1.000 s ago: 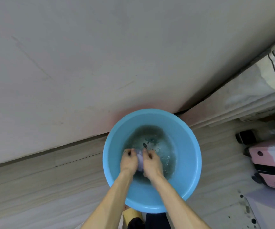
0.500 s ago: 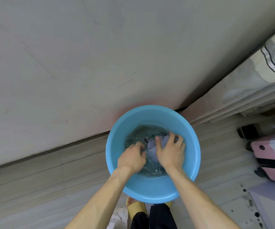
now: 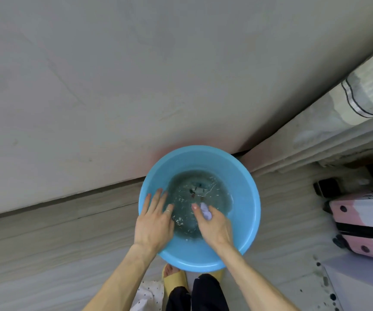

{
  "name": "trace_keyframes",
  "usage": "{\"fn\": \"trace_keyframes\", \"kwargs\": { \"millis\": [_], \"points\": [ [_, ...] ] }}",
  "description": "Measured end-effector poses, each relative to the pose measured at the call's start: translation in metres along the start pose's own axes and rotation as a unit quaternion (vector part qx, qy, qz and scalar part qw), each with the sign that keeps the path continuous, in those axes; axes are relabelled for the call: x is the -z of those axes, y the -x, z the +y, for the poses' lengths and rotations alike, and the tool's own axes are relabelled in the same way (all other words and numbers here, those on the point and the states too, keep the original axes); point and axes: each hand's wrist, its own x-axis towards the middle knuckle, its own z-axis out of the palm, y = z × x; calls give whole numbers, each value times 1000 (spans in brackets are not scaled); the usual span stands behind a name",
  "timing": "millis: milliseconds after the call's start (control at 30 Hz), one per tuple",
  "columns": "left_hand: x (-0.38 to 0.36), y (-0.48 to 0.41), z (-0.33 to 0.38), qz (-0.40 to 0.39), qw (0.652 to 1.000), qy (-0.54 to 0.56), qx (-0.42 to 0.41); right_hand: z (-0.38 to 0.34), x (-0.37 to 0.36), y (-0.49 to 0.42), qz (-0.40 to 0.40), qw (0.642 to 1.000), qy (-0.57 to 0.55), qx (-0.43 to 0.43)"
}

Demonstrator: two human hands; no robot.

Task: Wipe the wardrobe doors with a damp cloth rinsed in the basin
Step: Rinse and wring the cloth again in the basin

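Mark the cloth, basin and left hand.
cloth (image 3: 205, 211): head view, exposed lilac fold.
basin (image 3: 246, 182): head view, bare blue inner wall.
left hand (image 3: 155, 223): head view, back of the hand.

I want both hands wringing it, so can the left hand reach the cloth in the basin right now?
Probably yes. The left hand is open over the left inner wall of the basin, and the cloth sits bunched in the right hand just across the water, with nothing between them.
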Motion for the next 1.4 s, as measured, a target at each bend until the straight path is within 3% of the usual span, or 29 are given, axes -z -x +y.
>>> {"fn": "trace_keyframes", "kwargs": {
  "millis": [100, 300, 567, 833, 1100, 1200, 1300, 1400],
  "points": [
    [3, -1, 1, 17, 999, 14, 25, 7, 10, -5, -4, 1000, -11, 6],
    [3, 1, 1, 6, 998, 11, 55, 9, 7, -15, -31, 982, -185, -33],
    [-3, 1, 1, 10, 997, 6, 82, -19, 12, -12, 18, 999, 2, -40],
    [-9, 2, -1, 23, 997, -6, 77, -22, 6, -21, 30, 997, 40, -65],
    [-9, 3, -1, 30, 997, -1, 70, -18, 18, -17, 38, 996, 1, -77],
    [-9, 4, -1, 33, 997, 1, 72, -13, 20, -13, -10, 999, 8, -49],
    [-10, 5, -2, 38, 996, -2, 77, -6, 19, -11, -92, 993, -57, -44],
    [-11, 5, -1, 46, 996, 4, 81, 1, 20, -11, -87, 973, -208, -47]
  ]
}}
